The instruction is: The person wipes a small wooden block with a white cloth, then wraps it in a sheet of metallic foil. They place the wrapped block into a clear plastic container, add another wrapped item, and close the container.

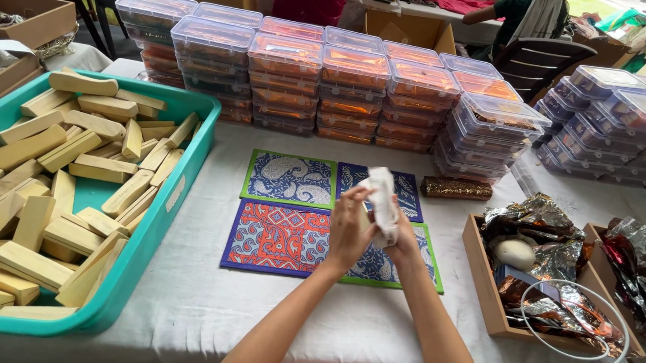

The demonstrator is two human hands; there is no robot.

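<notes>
At the centre of the frame, the left hand (350, 230) and the right hand (402, 239) are pressed together around a crumpled white cloth-like wrap (382, 198), which sticks up above the fingers. Beneath them, four flat rectangular patterned mats (288, 178) with paisley prints lie on the white-clothed counter (209, 300). At the left, a teal plastic tub (149, 250) holds many smooth pale wooden blocks (84, 167). Across the top, stacks of clear lidded plastic boxes (349, 92) stand in rows. At the lower right, a shallow wooden tray (482, 272) contains crinkled metallic foil (535, 227).
</notes>
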